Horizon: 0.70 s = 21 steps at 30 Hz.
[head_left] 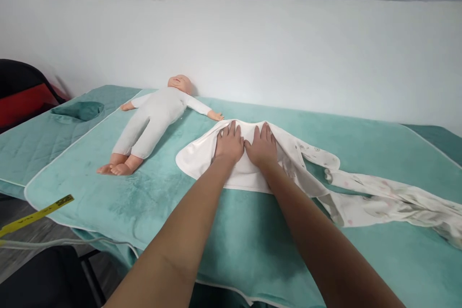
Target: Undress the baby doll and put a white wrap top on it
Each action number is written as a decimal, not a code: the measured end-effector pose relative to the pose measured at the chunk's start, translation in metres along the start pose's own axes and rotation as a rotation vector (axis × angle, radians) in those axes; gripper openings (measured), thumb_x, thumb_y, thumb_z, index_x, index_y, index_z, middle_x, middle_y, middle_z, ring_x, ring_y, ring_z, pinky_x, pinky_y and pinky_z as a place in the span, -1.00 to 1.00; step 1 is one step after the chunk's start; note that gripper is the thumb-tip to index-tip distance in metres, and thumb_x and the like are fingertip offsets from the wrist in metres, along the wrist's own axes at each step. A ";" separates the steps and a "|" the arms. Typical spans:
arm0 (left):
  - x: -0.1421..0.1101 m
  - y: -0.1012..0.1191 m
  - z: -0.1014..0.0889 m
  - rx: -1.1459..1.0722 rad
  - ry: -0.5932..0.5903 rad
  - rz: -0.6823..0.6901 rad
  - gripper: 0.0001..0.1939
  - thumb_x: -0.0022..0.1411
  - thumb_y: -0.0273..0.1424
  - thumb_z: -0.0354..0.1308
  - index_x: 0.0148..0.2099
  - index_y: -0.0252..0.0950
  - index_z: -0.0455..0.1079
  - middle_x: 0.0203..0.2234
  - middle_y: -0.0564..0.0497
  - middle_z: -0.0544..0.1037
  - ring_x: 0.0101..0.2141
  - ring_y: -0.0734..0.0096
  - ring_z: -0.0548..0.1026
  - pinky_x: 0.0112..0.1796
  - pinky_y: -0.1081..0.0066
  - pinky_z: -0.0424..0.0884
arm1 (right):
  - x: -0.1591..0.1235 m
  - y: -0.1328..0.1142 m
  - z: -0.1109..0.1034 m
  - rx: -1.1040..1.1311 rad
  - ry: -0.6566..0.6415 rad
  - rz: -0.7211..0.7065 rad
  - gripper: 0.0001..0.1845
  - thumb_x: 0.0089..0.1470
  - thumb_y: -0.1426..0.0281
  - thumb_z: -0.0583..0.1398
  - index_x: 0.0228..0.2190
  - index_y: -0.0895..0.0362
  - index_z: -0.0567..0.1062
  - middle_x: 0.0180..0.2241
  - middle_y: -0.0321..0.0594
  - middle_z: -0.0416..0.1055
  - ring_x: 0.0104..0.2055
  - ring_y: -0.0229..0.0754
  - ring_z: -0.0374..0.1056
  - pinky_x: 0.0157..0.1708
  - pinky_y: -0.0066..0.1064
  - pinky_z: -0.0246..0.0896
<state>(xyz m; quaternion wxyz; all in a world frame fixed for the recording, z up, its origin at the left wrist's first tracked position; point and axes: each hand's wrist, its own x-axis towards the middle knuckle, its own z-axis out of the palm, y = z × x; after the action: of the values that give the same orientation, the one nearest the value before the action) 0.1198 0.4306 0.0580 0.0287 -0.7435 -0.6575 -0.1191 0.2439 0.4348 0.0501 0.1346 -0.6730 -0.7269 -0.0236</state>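
Note:
A white baby garment (202, 156) lies spread on the teal mat (108, 192). My left hand (228, 143) and my right hand (262, 145) rest flat on it side by side, fingers stretched out and thumbs almost touching. The garment's patterned sleeves and legs (378, 197) trail off to the right. A baby doll (151, 118) in a pale bodysuit lies on its back to the left of the hands, its head near the wall.
A folded teal cloth (77, 109) sits at the far left of the padded table. A yellow measuring tape (34, 215) and a grey cable (54, 242) hang near the left edge. A red and black chair (19, 96) stands beyond. The white wall (288, 53) runs close behind.

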 end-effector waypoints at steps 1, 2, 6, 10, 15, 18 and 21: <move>0.001 0.001 0.001 -0.002 0.003 -0.008 -0.41 0.40 -0.27 -0.27 0.40 -0.32 0.03 0.40 -0.06 0.00 0.32 0.09 0.04 0.24 0.05 0.09 | 0.000 0.000 0.000 0.007 0.002 0.013 -0.23 0.24 0.14 -0.03 0.30 0.38 0.04 0.38 0.25 -0.24 0.41 0.15 -0.26 0.29 -0.06 -0.21; 0.002 0.001 0.001 -0.004 0.000 -0.018 -0.41 0.40 -0.27 -0.28 0.40 -0.31 0.04 0.40 -0.05 0.01 0.32 0.10 0.05 0.24 0.06 0.10 | 0.000 -0.001 -0.001 0.012 -0.004 0.028 -0.23 0.24 0.13 -0.04 0.30 0.37 0.03 0.38 0.23 -0.25 0.41 0.14 -0.26 0.29 -0.05 -0.21; 0.005 0.003 0.004 -0.010 -0.033 -0.045 -0.43 0.40 -0.28 -0.27 0.37 -0.32 0.10 0.39 -0.04 0.04 0.30 0.09 0.09 0.22 0.09 0.16 | 0.000 -0.004 -0.002 0.005 -0.071 0.064 -0.26 0.26 0.13 -0.08 0.31 0.32 0.05 0.39 0.17 -0.20 0.41 0.10 -0.22 0.29 -0.06 -0.19; 0.006 0.003 0.004 0.000 -0.055 -0.042 -0.43 0.39 -0.30 -0.25 0.36 -0.33 0.11 0.38 -0.07 0.06 0.29 0.05 0.09 0.21 0.06 0.16 | 0.001 -0.006 -0.006 -0.030 -0.122 0.072 -0.26 0.27 0.12 -0.11 0.32 0.31 0.02 0.39 0.15 -0.22 0.41 0.08 -0.22 0.30 -0.09 -0.19; -0.001 0.003 0.001 0.019 -0.071 -0.018 -0.44 0.39 -0.30 -0.24 0.36 -0.31 0.12 0.38 -0.08 0.05 0.30 0.01 0.08 0.23 0.01 0.12 | -0.001 -0.006 -0.012 -0.062 -0.182 0.051 -0.23 0.28 0.09 -0.14 0.33 0.33 0.00 0.39 0.17 -0.26 0.42 0.09 -0.26 0.31 -0.08 -0.22; -0.010 0.003 0.000 0.030 -0.065 0.009 -0.44 0.38 -0.30 -0.22 0.35 -0.32 0.14 0.38 -0.10 0.05 0.32 0.00 0.03 0.26 -0.06 0.03 | -0.005 -0.005 -0.014 -0.079 -0.204 0.026 -0.21 0.29 0.06 -0.15 0.34 0.35 -0.02 0.39 0.18 -0.28 0.43 0.10 -0.28 0.32 -0.07 -0.23; -0.020 0.003 0.000 0.024 -0.061 0.024 -0.43 0.38 -0.30 -0.23 0.36 -0.35 0.13 0.38 -0.11 0.05 0.35 0.00 -0.05 0.28 -0.09 -0.05 | -0.012 -0.002 -0.015 -0.078 -0.216 -0.010 -0.18 0.28 0.04 -0.16 0.34 0.36 -0.03 0.39 0.18 -0.27 0.43 0.11 -0.29 0.32 -0.06 -0.24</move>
<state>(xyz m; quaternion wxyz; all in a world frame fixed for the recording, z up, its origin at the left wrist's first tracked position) 0.1207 0.4104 0.0540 0.0189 -0.7541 -0.6506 -0.0882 0.2446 0.4197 0.0620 0.0291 -0.6728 -0.7390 0.0199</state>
